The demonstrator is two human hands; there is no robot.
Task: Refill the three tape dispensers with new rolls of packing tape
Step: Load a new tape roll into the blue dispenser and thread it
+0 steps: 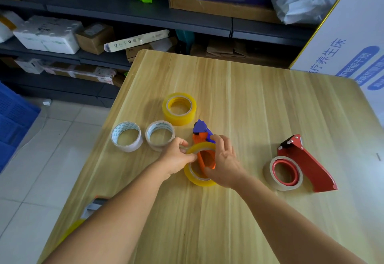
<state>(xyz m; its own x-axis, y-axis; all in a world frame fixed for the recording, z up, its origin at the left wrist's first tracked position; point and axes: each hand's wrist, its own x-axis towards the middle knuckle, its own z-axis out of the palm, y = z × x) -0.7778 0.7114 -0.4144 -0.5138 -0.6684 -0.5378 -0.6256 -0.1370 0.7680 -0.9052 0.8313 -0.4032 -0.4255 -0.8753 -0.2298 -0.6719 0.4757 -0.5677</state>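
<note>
Fingertips of my left hand (176,156) pinch the near-left edge of the yellow tape roll (199,178), thumb and forefinger closed on what looks like its loose end, while my right hand (223,161) curls over the roll's right side, fingers closed on its rim and on the orange-and-purple dispenser (202,139) beneath. The roll sits around the dispenser's orange hub, tilted and, I judge, not fully seated, so the step in hand is loading this second dispenser; next I likely need to press the roll square onto the hub and draw the free end forward toward the purple cutter head, keeping the tape from folding back on itself. To my right, well apart, the red dispenser (305,160) lies on its side with a pale roll (285,173) already around its red hub, apparently done. Beyond my hands, a fresh yellow roll (179,109) stands on the wooden table (249,97), and two near-empty cores (126,136) (160,135) rest side by side to its left, holding nothing. A third dispenser (93,206) peeks from under my left forearm at the table edge; whether it holds tape I cannot tell.
</note>
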